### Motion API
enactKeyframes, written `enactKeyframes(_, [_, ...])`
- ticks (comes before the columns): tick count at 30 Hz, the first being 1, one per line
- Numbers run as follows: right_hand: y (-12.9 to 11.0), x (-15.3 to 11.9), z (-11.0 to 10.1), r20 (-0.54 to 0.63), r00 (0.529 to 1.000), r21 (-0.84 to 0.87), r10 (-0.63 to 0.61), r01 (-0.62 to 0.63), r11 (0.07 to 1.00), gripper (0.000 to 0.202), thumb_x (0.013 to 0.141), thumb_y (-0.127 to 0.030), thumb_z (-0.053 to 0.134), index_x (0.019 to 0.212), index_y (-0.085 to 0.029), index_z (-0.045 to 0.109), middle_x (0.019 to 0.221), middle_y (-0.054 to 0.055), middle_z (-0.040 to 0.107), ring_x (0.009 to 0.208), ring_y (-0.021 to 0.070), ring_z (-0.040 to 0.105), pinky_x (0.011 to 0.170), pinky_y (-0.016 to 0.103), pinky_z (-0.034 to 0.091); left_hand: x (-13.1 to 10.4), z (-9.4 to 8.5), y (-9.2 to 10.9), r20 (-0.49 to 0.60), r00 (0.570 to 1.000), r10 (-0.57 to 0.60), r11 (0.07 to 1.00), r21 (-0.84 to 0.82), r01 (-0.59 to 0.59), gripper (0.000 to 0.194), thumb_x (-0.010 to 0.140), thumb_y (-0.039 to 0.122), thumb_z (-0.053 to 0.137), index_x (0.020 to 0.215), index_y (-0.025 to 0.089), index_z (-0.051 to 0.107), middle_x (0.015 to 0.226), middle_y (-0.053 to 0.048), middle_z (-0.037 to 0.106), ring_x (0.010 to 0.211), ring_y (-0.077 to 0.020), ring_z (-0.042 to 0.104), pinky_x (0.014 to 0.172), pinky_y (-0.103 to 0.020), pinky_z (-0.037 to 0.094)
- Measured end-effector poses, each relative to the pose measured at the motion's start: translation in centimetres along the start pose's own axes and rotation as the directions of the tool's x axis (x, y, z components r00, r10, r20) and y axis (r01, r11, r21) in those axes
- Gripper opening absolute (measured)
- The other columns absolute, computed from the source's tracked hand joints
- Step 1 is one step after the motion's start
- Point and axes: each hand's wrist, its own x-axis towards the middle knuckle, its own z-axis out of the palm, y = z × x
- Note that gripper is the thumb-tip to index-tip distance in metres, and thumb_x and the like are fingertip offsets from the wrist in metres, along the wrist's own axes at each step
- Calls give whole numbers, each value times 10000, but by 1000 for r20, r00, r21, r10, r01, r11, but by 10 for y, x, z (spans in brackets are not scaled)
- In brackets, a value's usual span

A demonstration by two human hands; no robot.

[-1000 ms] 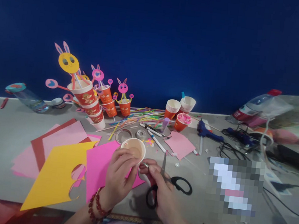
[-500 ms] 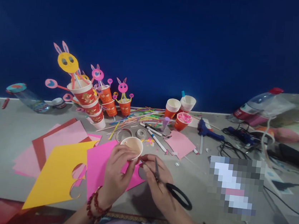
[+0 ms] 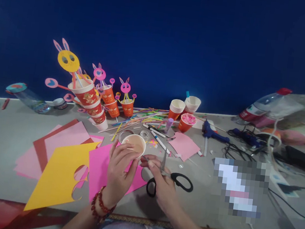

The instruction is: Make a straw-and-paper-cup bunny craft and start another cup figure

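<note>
A paper cup [image 3: 135,144] is tilted in my left hand [image 3: 120,171], whose fingers wrap around its side; its pale inside faces me. My right hand [image 3: 162,183] grips a pair of black-handled scissors [image 3: 182,182]. The scissors' blades are spread apart, with one pointing up and the other toward the cup's side near my left fingertips. Whether that blade touches the cup I cannot tell. Under my left hand lies a bright pink paper sheet [image 3: 98,163], and left of it a yellow sheet [image 3: 58,170] with round cutouts.
Bunny-decorated cups [image 3: 88,96] stand at the back left. Straws [image 3: 149,116] and markers [image 3: 160,142] lie mid-table. Further right are stacked cups [image 3: 176,108], a cup of pink pieces [image 3: 188,122], a glue gun [image 3: 213,132], cables [image 3: 236,151] and a bottle [image 3: 263,105].
The scissors have turned in my right hand, so both handle loops now show and one blade points upward. The cup has shifted slightly left and up, still held by my left hand.
</note>
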Motion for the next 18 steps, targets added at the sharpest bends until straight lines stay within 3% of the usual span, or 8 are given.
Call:
enactKeyframes(3, [-2, 5, -10, 129, 958, -296, -255, 282, 913, 237, 987, -384, 555, 973, -267, 761, 1032, 51, 746, 1021, 246, 666, 959, 371, 507, 0, -1, -1, 23, 994, -106, 990, -93, 107, 144, 922, 103, 629, 965, 235, 664, 941, -26, 748, 1056, -234, 667, 1109, -563, 414])
enactKeyframes(6, [-9, 10, -15, 280, 865, -437, -417, 501, 747, 242, 1007, -272, 493, 997, -243, 733, 1017, 75, 733, 991, 247, 654, 903, 380, 515, 1, -3, -3, 67, 978, -200, 966, -154, 208, 93, 927, 148, 640, 938, 230, 682, 963, -44, 748, 1065, -240, 669, 1058, -508, 463])
enactKeyframes(9, [-16, 12, -14, 369, 784, -510, -499, 619, 597, 229, 1003, -210, 474, 1004, -213, 704, 982, 97, 732, 934, 247, 648, 868, 399, 521, 1, -4, -5, 107, 960, -260, 944, -183, 276, 61, 931, 190, 649, 929, 227, 698, 987, -54, 749, 1079, -240, 666, 1034, -468, 485])
enactKeyframes(11, [-19, 13, -13, 397, 759, -529, -515, 648, 547, 231, 1000, -193, 471, 1012, -213, 700, 984, 104, 738, 927, 250, 647, 876, 415, 521, 1, -4, -5, 111, 954, -279, 937, -187, 296, 57, 933, 204, 649, 924, 223, 702, 997, -59, 749, 1084, -240, 665, 1029, -459, 490])
enactKeyframes(14, [-16, 11, -13, 366, 803, -491, -470, 596, 635, 259, 1007, -230, 465, 1020, -236, 724, 986, 94, 740, 936, 255, 652, 867, 418, 526, 1, -4, -3, 94, 959, -267, 945, -172, 280, 62, 933, 203, 645, 927, 222, 703, 1002, -64, 751, 1074, -242, 673, 1009, -456, 507])
enactKeyframes(18, [-5, 7, -11, 146, 953, -329, -264, 299, 896, 259, 993, -370, 539, 956, -267, 773, 1030, 66, 754, 1026, 263, 668, 959, 411, 518, 1, -2, -1, 47, 985, -166, 978, -117, 170, 103, 934, 152, 628, 950, 235, 687, 958, -40, 759, 1064, -240, 681, 1082, -520, 450])
